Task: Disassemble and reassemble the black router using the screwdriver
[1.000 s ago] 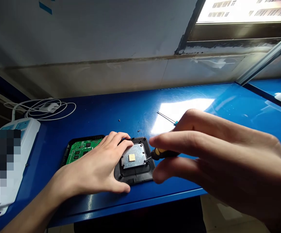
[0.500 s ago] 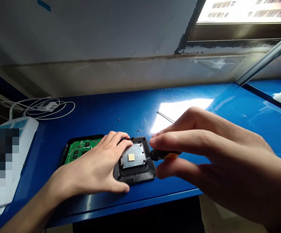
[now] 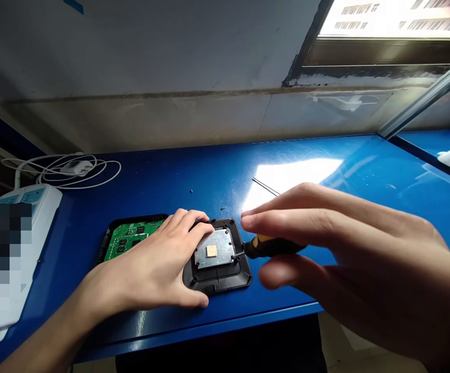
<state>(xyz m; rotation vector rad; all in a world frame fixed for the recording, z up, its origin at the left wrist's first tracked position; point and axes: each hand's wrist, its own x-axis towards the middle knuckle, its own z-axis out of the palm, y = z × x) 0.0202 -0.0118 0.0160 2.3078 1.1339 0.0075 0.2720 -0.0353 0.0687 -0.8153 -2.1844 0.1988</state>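
Note:
My left hand grips a black plastic cover flat on the table, thumb along the near edge and fingers over the far edge. Inside the cover sits a silver metal plate with a small tan pad on it. In my right hand is a screwdriver with a black and yellow handle, between thumb and fingers. Its tip meets the right side of the plate near a corner. Left of the cover, partly under my left hand, lies a green circuit board in a black housing.
Two tiny screws lie beyond the cover. Thin dark tweezers rest farther right. A white power strip and a coiled white cable occupy the left side. The blue table ends close in front.
The screwdriver handle has turned, and my right thumb and fingers have shifted along it, with the thumb now lower and farther right. My left hand stays on the cover.

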